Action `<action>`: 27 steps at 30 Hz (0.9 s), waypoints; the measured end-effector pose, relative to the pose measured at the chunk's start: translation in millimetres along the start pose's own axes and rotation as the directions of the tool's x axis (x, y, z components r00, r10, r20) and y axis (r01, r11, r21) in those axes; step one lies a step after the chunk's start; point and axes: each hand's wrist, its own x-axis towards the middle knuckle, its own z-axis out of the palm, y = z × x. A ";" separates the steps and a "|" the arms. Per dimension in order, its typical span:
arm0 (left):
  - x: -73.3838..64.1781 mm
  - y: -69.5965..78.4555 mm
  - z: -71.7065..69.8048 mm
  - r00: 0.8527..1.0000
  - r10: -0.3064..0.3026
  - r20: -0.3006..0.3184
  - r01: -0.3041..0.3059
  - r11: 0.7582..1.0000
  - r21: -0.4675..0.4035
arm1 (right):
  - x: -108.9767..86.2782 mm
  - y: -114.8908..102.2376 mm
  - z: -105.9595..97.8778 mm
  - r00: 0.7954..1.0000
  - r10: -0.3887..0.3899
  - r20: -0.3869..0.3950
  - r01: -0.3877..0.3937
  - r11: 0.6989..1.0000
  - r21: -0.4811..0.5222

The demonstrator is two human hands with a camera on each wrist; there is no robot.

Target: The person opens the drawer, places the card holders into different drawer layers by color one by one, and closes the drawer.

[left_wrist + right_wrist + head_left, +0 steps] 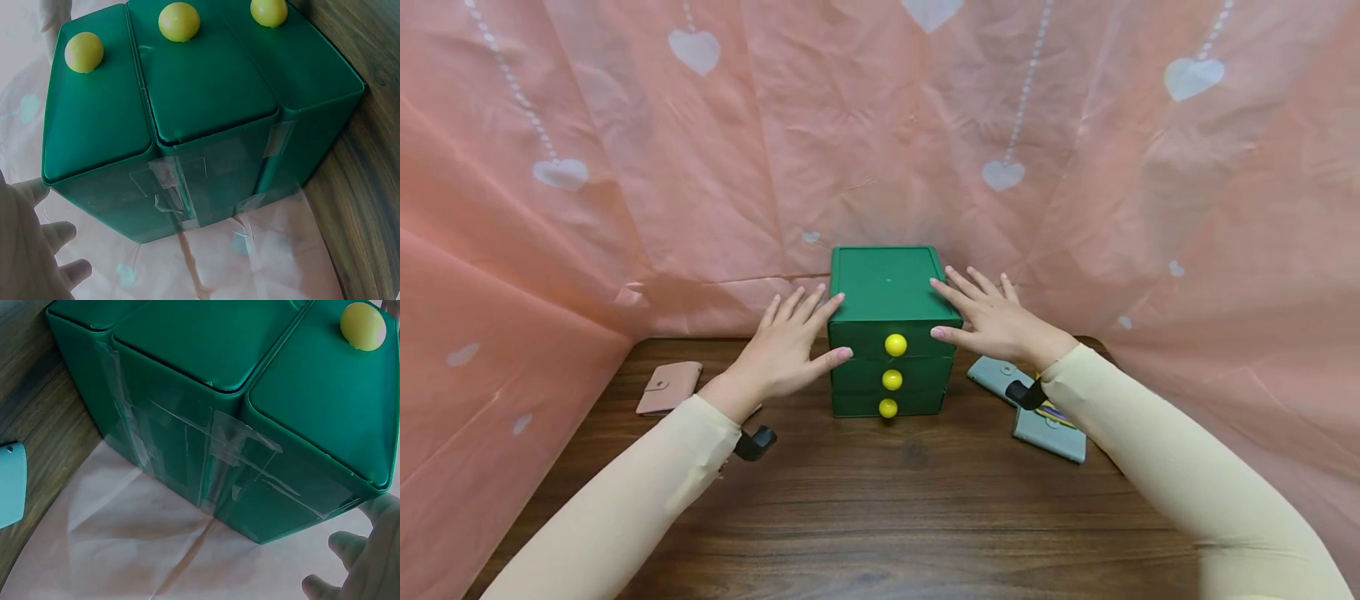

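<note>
A green drawer box (887, 279) with three stacked drawers stands at the back of the table, a round yellow knob (895, 345) on each front. My left hand (786, 342) is spread at its upper left side, fingers straight, index fingertip at the top edge. On the other side my right hand (992, 317) is spread likewise, fingers straight, near the upper right edge. Neither hand grips anything. From the wrist views, strips of clear tape (231, 444) show on the box's sides, and all three drawers look closed. Whether the fingertips press on the box I cannot tell.
A pink snap-closure card holder (672, 386) lies on the wooden table (880, 508) at left. To the right lie two blue-grey card holders (1049, 435), partly under my right forearm. Pink cloth (865, 150) with white hearts hangs behind and at both sides.
</note>
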 end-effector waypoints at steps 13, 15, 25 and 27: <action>-3.4 1.2 5.0 0.999 0.000 -0.039 -0.002 0.999 -0.050 | 8.6 2.6 5.9 1.000 0.008 0.014 -0.009 0.997 0.074; -3.7 1.5 5.7 0.999 -0.004 -0.045 0.001 0.998 -0.057 | 9.3 2.5 6.5 1.000 0.012 0.015 -0.014 0.997 0.082; -8.5 10.5 8.1 0.991 -0.030 -0.127 0.020 0.997 -0.078 | 11.0 4.7 5.6 0.999 0.025 0.028 -0.028 0.990 0.137; -9.7 13.2 8.6 0.988 -0.027 -0.151 0.014 0.996 -0.086 | 11.1 4.1 4.9 0.999 0.026 0.029 -0.030 0.990 0.140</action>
